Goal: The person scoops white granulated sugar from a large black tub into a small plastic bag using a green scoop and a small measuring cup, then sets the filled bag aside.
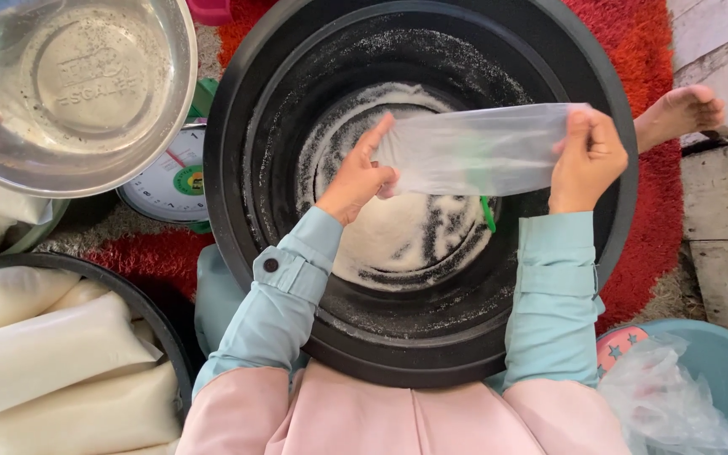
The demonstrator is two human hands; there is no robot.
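Stretching an empty clear plastic bag [473,150] between both hands, the person holds it over the middle of a big black tub [238,109] that has white sugar-like grains [398,240] left in its bottom. The left hand [357,179] pinches the bag's end at about 9 o'clock, with the forefinger pointing up along the edge; the right hand [587,160] pinches the other end at about 3 o'clock, fingers closed on the film. The bag's long axis runs nearly level from 9 to 3 o'clock, slightly higher on the right; which end is the mouth cannot be told. The film is thin and slack (it sags a little in the middle), so a loose pinch could let one end slip and drop into the grains, and a hard pull might tear or stretch it, in my judgement. A small green piece [487,212] lies under the bag, half hidden. At 10 o'clock sit a steel bowl [77,84] and a dial scale [170,185]; at 8 o'clock, filled white bags [44,354]; at 4 o'clock, a blue basin [726,362] with crumpled plastic [667,396].
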